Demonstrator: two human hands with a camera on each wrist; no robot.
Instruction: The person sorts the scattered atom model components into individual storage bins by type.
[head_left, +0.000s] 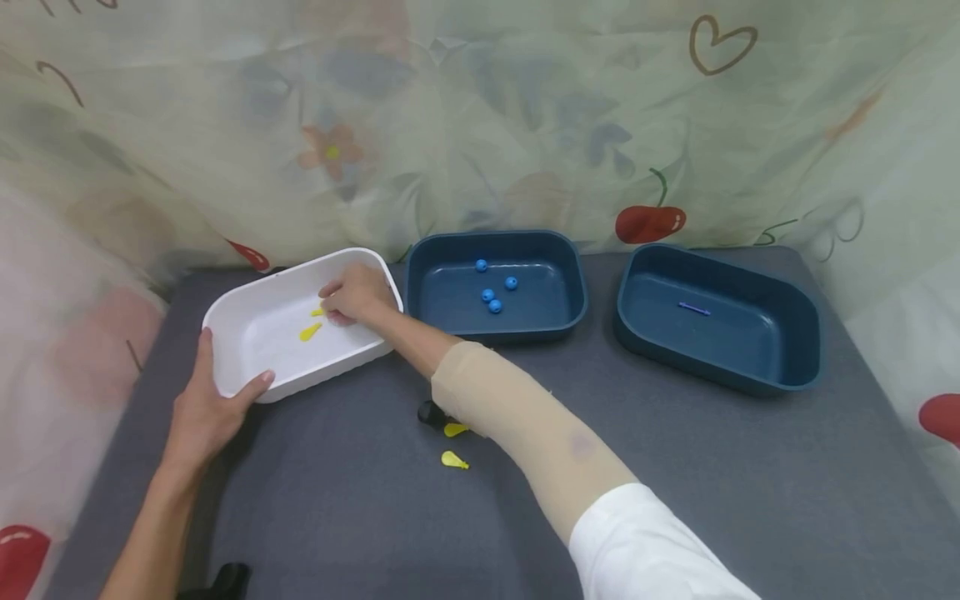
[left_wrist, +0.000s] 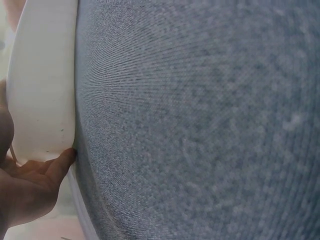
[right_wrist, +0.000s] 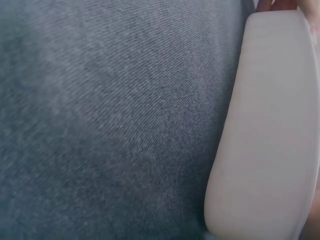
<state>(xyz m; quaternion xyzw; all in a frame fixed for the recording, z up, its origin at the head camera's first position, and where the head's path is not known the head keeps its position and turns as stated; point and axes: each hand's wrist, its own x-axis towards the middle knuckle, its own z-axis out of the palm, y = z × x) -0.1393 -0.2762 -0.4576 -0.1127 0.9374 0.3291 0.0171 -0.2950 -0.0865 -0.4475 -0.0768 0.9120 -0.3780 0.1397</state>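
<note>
My left hand [head_left: 204, 417] grips the left end of a white tub [head_left: 330, 375], thumb over the near rim and fingers along the outer end. In the left wrist view, fingers [left_wrist: 55, 170] press against the tub's end wall. My right hand [head_left: 360, 292] reaches inside the tub at its right end, fingers curled down, with a small yellow piece [head_left: 317, 312] at the fingertips, partly hidden. Nearer me on the tub floor lies another yellow teardrop-shaped piece [head_left: 310, 332]. The right wrist view shows mostly the tub's outer wall [right_wrist: 265, 125].
A dark blue tub [head_left: 497, 337] in the middle holds several blue beads [head_left: 495, 307]. Another dark blue tub [head_left: 720, 371], right, holds a thin purple stick [head_left: 693, 308]. On the grey cloth lie a yellow piece [head_left: 454, 460], another partly under my right arm, and a black object [head_left: 431, 414].
</note>
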